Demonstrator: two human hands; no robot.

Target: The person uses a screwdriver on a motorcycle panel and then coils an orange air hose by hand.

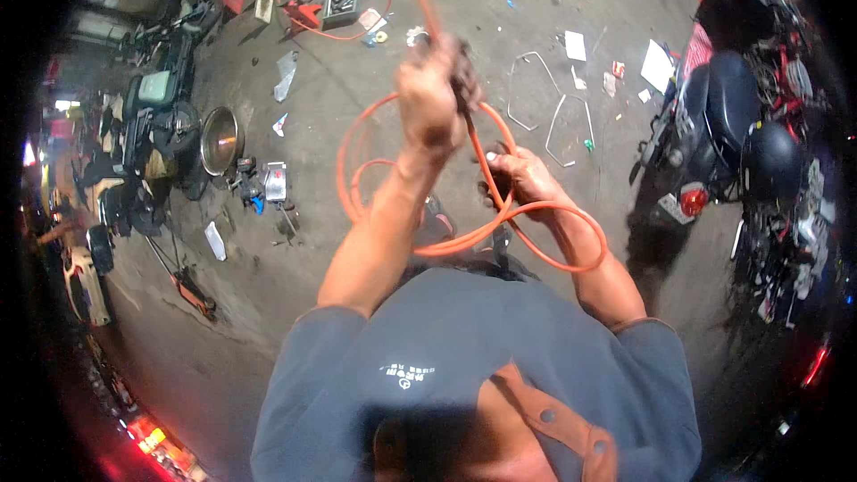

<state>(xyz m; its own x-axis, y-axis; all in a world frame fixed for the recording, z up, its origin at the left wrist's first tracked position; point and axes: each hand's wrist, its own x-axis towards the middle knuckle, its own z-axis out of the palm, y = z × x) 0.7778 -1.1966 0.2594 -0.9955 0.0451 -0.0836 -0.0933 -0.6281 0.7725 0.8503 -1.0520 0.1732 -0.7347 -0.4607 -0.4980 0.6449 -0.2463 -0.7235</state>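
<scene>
An orange hose (605, 239) hangs in several loose loops between my hands. My left hand (435, 94) is raised in front of me, its fingers wrapped round the hose, which runs from it up past the top edge of the view. Lower and to the right, my right hand (522, 177) is closed on the gathered loops. One loop droops over my right forearm, while others curve out to the left behind my left forearm. Dark smudges cover the fingers of both hands.
On the right stands a motorcycle (728, 112). Bent metal rods (559, 120) and paper scraps (574, 45) litter the concrete floor. A tray of tools (342, 11) lies far left of centre. A round metal basin (207, 147) sits near parked vehicles at left.
</scene>
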